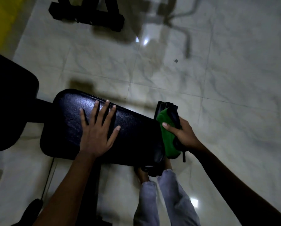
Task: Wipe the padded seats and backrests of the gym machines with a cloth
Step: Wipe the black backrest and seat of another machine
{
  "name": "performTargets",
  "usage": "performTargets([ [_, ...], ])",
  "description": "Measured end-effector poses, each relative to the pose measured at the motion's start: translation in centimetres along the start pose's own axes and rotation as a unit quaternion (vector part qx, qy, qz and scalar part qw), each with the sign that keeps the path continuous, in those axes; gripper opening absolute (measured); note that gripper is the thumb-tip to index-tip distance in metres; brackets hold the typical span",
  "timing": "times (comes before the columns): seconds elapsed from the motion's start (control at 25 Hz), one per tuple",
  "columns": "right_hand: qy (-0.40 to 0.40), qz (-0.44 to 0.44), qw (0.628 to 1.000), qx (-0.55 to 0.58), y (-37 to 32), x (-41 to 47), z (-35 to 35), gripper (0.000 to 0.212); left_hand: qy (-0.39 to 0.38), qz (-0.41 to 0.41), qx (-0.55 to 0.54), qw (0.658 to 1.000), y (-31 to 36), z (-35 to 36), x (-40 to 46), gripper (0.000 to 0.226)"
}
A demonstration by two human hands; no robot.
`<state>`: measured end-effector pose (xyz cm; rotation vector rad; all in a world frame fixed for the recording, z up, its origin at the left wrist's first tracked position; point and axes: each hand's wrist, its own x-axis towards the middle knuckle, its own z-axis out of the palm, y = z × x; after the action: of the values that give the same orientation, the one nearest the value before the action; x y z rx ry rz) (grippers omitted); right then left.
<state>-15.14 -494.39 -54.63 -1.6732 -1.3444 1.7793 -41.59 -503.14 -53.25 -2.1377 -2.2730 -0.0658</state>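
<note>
Pale marbled floor tiles [177,75] fill most of the frame, glossy with a few light reflections, and a yellow strip [1,22] runs down the upper left corner. Across the lower middle lies a black padded seat [136,136], with a second dark pad [9,103] at the left edge joined to it by a dark bar. The left hand [95,134] rests flat on the seat, fingers straight and spread apart, holding nothing. At the seat's right end the right hand [183,132] grips a green cloth [167,136] (bunched, with some black part of the frame beneath it), thumb laid over the fabric and fingers curled round behind; the cloth seems to press against the seat's end edge, though blur makes that uncertain. A black machine base [87,15] stands at the upper left. Grey trouser legs [169,201] show at the bottom centre.
</note>
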Motion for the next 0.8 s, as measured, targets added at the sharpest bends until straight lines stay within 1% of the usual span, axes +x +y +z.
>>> performTargets([
  [0.08, 0.079, 0.008, 0.993, 0.081, 0.2, -1.0, 1.4, 0.022, -0.005, 0.028, 0.000, 1.000, 0.0, 0.0, -0.1, 0.060],
  [0.16, 0.165, 0.019, 0.978, 0.129, 1.6, -3.4, 2.8, 0.020, -0.005, 0.050, -0.004, 0.999, -0.1, 0.1, -0.2, 0.058],
  [0.2, 0.188, 0.029, 0.969, 0.157, 2.6, -5.0, 3.5, 0.019, -0.002, 0.054, -0.005, 0.999, -0.2, 0.2, -0.3, 0.058],
  [0.28, 0.197, 0.051, 0.947, 0.248, 4.4, -8.2, 5.1, 0.024, 0.002, 0.058, -0.002, 0.998, -0.1, 0.2, -0.4, 0.058],
  [0.36, 0.182, 0.083, 0.936, 0.289, 5.4, -10.5, 6.0, 0.037, 0.006, 0.057, -0.004, 0.998, -0.2, 0.3, -0.4, 0.059],
  [0.4, 0.176, 0.088, 0.941, 0.276, 5.5, -10.8, 6.0, 0.036, 0.008, 0.058, -0.004, 0.998, -0.2, 0.4, -0.4, 0.059],
  [0.48, 0.188, 0.070, 0.953, 0.225, 5.0, -9.3, 5.3, 0.020, 0.013, 0.059, -0.003, 0.998, -0.1, 0.5, -0.3, 0.059],
  [0.52, 0.201, 0.057, 0.957, 0.202, 4.1, -7.5, 4.8, 0.016, 0.015, 0.058, -0.005, 0.998, -0.2, 0.6, -0.3, 0.059],
  [0.6, 0.202, 0.032, 0.966, 0.159, 1.7, -3.7, 3.5, 0.017, 0.015, 0.056, -0.007, 0.998, -0.3, 0.7, -0.2, 0.059],
  [0.68, 0.194, 0.027, 0.971, 0.136, 0.6, -1.4, 3.1, 0.021, 0.017, 0.057, -0.007, 0.998, -0.2, 0.8, -0.2, 0.059],
  [0.8, 0.220, 0.060, 0.959, 0.167, 2.2, -4.1, 4.5, 0.030, 0.019, 0.056, -0.006, 0.998, -0.4, 1.0, -0.5, 0.059],
])
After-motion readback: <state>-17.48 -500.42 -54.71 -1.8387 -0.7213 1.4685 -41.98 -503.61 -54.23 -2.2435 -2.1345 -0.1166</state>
